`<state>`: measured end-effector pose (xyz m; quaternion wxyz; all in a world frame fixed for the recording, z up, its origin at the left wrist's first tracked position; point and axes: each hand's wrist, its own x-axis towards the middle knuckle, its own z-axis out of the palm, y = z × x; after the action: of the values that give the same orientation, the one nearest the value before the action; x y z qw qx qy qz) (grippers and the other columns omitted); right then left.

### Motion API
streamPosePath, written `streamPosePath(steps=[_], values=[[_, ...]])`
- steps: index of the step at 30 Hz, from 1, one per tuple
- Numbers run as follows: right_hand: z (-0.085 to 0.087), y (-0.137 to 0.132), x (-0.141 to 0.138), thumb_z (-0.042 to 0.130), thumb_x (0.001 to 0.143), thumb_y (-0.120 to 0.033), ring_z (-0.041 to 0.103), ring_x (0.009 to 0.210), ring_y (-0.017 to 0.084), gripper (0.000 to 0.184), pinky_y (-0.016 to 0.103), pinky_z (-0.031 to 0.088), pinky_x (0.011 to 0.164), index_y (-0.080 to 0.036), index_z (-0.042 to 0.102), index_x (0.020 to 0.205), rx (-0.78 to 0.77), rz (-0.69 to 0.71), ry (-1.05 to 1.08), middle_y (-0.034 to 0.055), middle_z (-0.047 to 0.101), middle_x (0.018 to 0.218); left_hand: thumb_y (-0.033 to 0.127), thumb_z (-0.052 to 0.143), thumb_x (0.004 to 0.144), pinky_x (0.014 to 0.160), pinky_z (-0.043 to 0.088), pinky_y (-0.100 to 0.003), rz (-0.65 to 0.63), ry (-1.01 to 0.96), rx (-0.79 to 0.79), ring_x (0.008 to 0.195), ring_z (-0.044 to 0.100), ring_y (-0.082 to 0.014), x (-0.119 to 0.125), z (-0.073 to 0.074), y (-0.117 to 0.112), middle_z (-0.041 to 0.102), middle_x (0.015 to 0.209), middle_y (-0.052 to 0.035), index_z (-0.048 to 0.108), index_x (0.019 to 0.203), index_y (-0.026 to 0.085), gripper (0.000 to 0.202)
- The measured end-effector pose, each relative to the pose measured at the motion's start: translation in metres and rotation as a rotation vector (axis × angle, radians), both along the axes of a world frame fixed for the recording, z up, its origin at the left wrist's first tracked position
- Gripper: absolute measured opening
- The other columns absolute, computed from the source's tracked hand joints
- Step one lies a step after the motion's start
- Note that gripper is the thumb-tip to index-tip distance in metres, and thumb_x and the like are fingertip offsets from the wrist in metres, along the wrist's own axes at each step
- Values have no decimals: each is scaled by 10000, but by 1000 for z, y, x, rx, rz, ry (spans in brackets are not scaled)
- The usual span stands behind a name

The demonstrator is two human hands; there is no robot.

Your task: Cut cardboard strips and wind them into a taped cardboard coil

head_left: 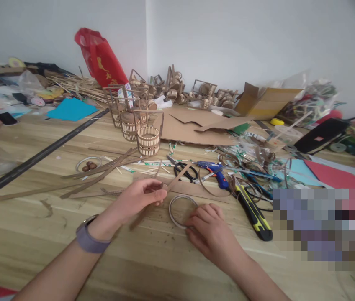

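Observation:
Pinched between the thumb and fingers of my left hand is a thin brown strip, slanting from the upper right down to the lower left. My right hand has its fingers curled over the right edge of a pale ring, which lies on the table. Dark crumbs are scattered below the ring. Just beyond my hands are black-handled scissors and a blue glue gun. A yellow and black utility knife lies right of my right hand.
Small slatted wooden buckets with tall handles stand behind. Loose brown strips and another ring with nuts lie left. Cardboard sheets, a cardboard box and a red bag are toward the wall. Clutter fills the right side.

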<state>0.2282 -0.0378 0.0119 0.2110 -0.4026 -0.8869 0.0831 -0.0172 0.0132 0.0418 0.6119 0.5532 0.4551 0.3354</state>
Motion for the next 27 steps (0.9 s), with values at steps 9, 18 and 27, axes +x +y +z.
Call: streamPosePath(steps=[9,18,27], values=[[-2,-1,0,562,896,-118,572,879,229,136,411,379,872,-215,655,873,-19,-5,-48,44,670,838,648,708,738,887,448,-419,34,233,-40,1031,639,-314,6,-5,-4,717,1011,-105,672,1018,143,578],[-7,1,2,623,890,-214,637,888,265,131,434,452,824,-211,665,1015,4,-152,152,76,711,907,604,747,751,954,458,-413,-18,-28,116,1136,599,-307,12,9,-15,676,1194,-105,666,1091,182,548],[5,1,5,658,911,-311,677,857,199,78,325,555,745,-261,685,965,-143,-181,865,36,707,902,505,829,721,1059,453,-444,-304,-263,220,1279,534,-320,27,0,-40,569,1379,-131,696,1109,205,508]])
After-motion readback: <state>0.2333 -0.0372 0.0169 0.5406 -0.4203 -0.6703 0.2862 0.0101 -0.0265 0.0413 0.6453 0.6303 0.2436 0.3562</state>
